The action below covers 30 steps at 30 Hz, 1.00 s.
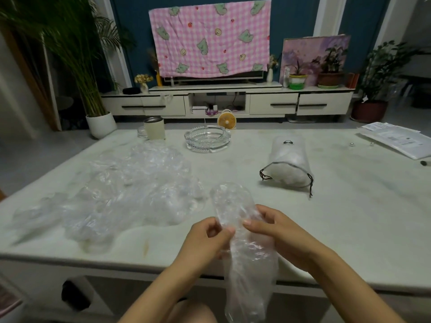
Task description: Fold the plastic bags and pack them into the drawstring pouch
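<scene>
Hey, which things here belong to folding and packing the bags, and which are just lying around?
For the job: plastic bag, gripped by left hand and right hand; pile of loose bags; drawstring pouch.
Just lying about: glass ashtray; cup; papers; small fan.

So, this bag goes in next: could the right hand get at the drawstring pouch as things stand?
Probably yes: only bare table lies between the right hand and the drawstring pouch, though it and the left hand grip the plastic bag.

Loose bags point(130, 183) lie left of the pouch point(288, 163) on the table point(349, 217).
</scene>
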### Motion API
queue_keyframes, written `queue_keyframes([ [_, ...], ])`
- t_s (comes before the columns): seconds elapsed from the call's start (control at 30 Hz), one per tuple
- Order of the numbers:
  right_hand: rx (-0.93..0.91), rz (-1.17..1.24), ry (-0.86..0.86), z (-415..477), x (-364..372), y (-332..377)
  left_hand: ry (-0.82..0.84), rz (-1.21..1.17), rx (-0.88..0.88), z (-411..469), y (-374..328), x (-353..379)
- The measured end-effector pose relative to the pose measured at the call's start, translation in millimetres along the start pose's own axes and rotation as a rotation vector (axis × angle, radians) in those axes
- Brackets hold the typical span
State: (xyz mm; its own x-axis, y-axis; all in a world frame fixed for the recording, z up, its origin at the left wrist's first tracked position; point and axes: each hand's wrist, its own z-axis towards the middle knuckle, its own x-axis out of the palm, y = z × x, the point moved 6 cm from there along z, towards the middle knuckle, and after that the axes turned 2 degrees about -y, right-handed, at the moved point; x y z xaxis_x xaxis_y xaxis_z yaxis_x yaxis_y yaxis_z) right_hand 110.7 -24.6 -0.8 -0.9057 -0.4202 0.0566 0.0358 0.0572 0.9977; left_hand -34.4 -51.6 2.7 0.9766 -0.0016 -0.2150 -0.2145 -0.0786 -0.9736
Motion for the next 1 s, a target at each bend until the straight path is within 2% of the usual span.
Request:
queue_keyframes([
  [0.1, -0.020, 0.009, -0.014, 2, 3, 4, 0.012, 0.030, -0.016, 0, -1, 1],
  [0.17, -0.061, -0.043, -0.075, 3, 3, 8, 0.049, -0.037, -0.086, -1, 2, 4],
  [0.33, -0.138, -0.073, -0.088, 1, 8, 16, 0.169, -0.500, -0.287, -4, 8, 8],
  [0.5, -0.225, -0.090, -0.141, 1, 15, 20, 0.374, -0.352, -0.256, -14, -1, 17],
  [0.7, -0.227, -0.038, -0.166, -8, -6, 26, 0.340, -0.370, -0.275, -17, -5, 7],
  [0.77, -0.358, -0.264, -0.172, -20, -12, 32, 0.271, -0.366, -0.267, -15, -5, -1],
  [0.9, -0.752, -1.158, -0.121, -44, 26, 31, 0.227, -0.454, -0.290, -10, -5, -4],
  [0.93, -0.850, -1.272, -0.135, -47, 38, 29, 0.228, -0.481, -0.299, -8, -4, -2],
  [1.0, -1.021, -1.291, -0.179, -52, 56, 32, 0.215, -0.440, -0.296, -6, 1, -2],
])
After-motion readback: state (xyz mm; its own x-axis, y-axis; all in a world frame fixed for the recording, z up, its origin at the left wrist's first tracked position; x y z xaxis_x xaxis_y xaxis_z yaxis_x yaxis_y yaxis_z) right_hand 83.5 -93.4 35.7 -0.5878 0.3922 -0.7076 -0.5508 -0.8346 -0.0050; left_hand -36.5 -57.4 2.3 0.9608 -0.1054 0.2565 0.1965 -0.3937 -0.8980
